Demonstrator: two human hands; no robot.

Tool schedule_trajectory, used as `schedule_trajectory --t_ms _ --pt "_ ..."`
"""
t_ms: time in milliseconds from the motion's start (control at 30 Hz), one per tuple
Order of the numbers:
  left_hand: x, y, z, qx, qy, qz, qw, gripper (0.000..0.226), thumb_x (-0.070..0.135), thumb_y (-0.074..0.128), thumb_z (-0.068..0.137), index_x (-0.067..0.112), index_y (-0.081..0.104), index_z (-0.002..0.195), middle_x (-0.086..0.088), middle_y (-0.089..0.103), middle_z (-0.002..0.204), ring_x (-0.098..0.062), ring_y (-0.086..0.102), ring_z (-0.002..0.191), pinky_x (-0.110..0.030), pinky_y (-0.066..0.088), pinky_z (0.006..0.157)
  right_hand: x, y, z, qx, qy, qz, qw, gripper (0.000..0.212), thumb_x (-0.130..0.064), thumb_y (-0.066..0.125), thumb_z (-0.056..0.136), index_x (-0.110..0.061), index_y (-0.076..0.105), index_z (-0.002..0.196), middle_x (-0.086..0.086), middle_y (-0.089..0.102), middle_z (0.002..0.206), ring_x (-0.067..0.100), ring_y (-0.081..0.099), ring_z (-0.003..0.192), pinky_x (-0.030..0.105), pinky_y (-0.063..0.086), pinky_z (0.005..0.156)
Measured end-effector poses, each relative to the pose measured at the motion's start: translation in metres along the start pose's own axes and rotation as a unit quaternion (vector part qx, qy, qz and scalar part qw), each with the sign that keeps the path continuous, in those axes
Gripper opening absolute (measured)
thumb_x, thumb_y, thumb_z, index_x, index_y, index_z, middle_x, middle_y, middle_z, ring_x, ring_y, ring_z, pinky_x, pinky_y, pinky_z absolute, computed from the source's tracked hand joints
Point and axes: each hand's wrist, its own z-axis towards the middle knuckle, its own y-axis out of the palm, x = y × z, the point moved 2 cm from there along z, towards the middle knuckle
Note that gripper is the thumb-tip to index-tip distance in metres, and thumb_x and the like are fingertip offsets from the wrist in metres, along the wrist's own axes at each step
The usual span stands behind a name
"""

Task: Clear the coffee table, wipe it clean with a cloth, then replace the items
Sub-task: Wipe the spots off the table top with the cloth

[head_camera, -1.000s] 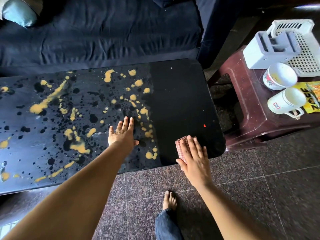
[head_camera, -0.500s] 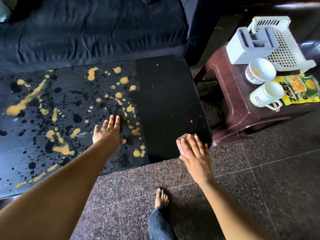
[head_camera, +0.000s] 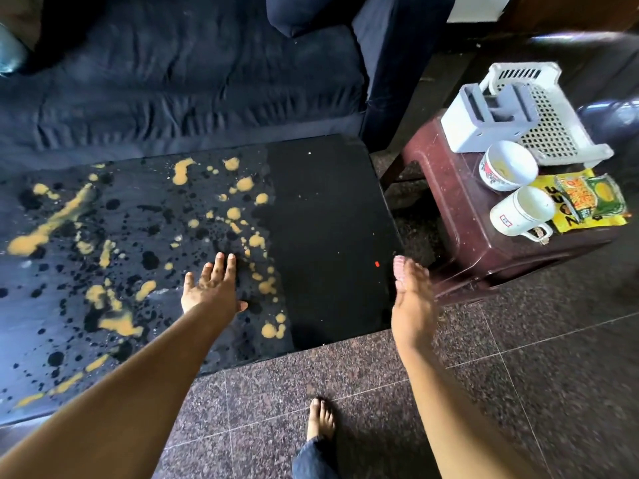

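- Head view: the coffee table [head_camera: 328, 219] holds no items. Its right end looks dark and plain, while the rest shows yellow and black splashes, so the wiping probably goes best leftward in overlapping passes.
- The stool [head_camera: 460, 209] beside it holds the mugs [head_camera: 518, 210].
- The left hand [head_camera: 211, 288] lies flat on the top as a brace, fingers straight and slightly spread.
- The right hand [head_camera: 411, 299], fingers straight and together, presses down at the near right corner.
- The cloth [head_camera: 400, 267] is mostly hidden under those fingers; even pressure should help.

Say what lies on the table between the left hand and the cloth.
No object, by the head view: yellow splotches beside the left hand, then bare black coffee table with a red speck before the cloth.
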Motion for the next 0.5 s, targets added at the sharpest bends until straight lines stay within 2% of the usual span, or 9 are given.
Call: schedule_trajectory --t_ms 100,167,200,267,333,400,500 --pt "-0.003 0.004 0.002 0.011 0.000 -0.004 1.000 0.093 0.054 0.044 0.093 0.019 -0.023 0.147 -0.002 -0.023 0.157 -0.020 -0.008 0.147 -0.046 0.001 0.118 -0.022 0.014 0.013 -0.094 -0.084 -0.103 0.987 0.054 -0.008 0.062 0.085 -0.019 0.049 0.136 0.002 0.048 0.143 0.031 0.040 0.134 0.054 0.042 0.100" --pt "-0.006 0.006 0.002 0.014 0.001 -0.011 1.000 0.095 0.056 0.044 0.092 0.020 -0.024 0.147 -0.001 -0.023 0.157 -0.019 -0.008 0.147 -0.046 0.001 0.118 -0.022 0.018 0.025 -0.167 -0.085 -0.129 0.974 0.056 -0.025 0.054 0.091 -0.031 0.037 0.144 -0.008 0.030 0.153 0.032 0.024 0.142 0.063 0.034 0.100" --pt "-0.006 0.007 0.001 0.015 0.001 -0.012 1.000 0.095 0.057 0.044 0.092 0.020 -0.024 0.147 0.000 -0.023 0.157 -0.019 -0.008 0.147 -0.046 0.002 0.118 -0.019 0.018 0.030 -0.186 -0.064 -0.126 0.972 0.057 -0.029 0.051 0.092 -0.035 0.032 0.145 -0.008 0.023 0.156 0.034 0.022 0.142 0.063 0.035 0.099" --pt "-0.006 0.006 0.001 0.019 -0.001 -0.010 1.000 0.095 0.058 0.043 0.092 0.020 -0.024 0.147 0.000 -0.023 0.157 -0.019 -0.008 0.147 -0.046 0.002 0.118 -0.017 0.017 0.040 -0.194 -0.014 -0.118 0.974 0.056 -0.032 0.047 0.095 -0.038 0.026 0.146 -0.003 0.013 0.159 0.037 0.031 0.135 0.053 0.043 0.096" --pt "-0.005 0.005 0.000 0.021 -0.001 -0.011 1.000 0.095 0.058 0.043 0.092 0.020 -0.025 0.147 0.000 -0.023 0.157 -0.018 -0.009 0.147 -0.046 0.001 0.118 -0.019 0.015 0.049 -0.193 0.023 -0.110 0.975 0.056 -0.031 0.045 0.096 -0.039 0.024 0.147 0.000 0.012 0.159 0.034 0.041 0.121 0.045 0.047 0.088" --pt "-0.006 0.004 -0.001 0.020 -0.002 -0.017 1.000 0.094 0.057 0.042 0.092 0.020 -0.025 0.146 0.001 -0.024 0.157 -0.018 -0.010 0.147 -0.046 0.000 0.118 -0.022 0.013 0.057 -0.194 0.030 -0.110 0.974 0.055 -0.029 0.045 0.096 -0.038 0.024 0.147 0.003 0.018 0.156 0.033 0.044 0.114 0.043 0.048 0.086" --pt "-0.008 0.002 -0.003 0.023 -0.004 -0.029 0.999 0.094 0.056 0.043 0.092 0.021 -0.026 0.146 0.001 -0.024 0.157 -0.017 -0.011 0.147 -0.045 -0.001 0.118 -0.020 0.013 0.080 -0.204 0.041 -0.093 0.974 0.053 -0.028 0.044 0.096 -0.036 0.028 0.146 0.010 0.030 0.149 0.036 0.044 0.115 0.044 0.046 0.089"
